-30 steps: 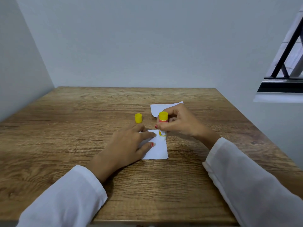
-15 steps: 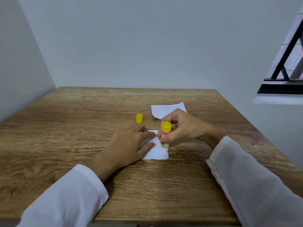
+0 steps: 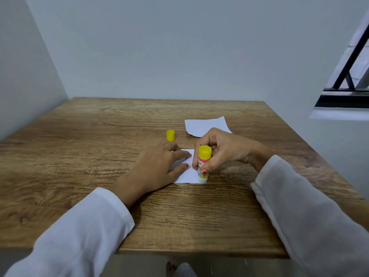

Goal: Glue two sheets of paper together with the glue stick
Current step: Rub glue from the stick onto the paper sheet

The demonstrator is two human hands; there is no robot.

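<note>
A small white sheet of paper lies on the wooden table. My left hand presses flat on its left part, fingers spread. My right hand grips the yellow glue stick, held upside down with its tip down on the sheet's near right corner. The stick's yellow cap stands upright on the table just beyond my left hand. A second white sheet lies farther back, partly hidden behind my right hand.
Grey walls close off the table's far and left sides. A window with a black frame is at the upper right. The table's near edge runs just below my sleeves.
My right hand has drawn the glue stick toward me along the sheet's right side, from the far edge down to the near corner. My left hand has stayed pressed on the paper.
</note>
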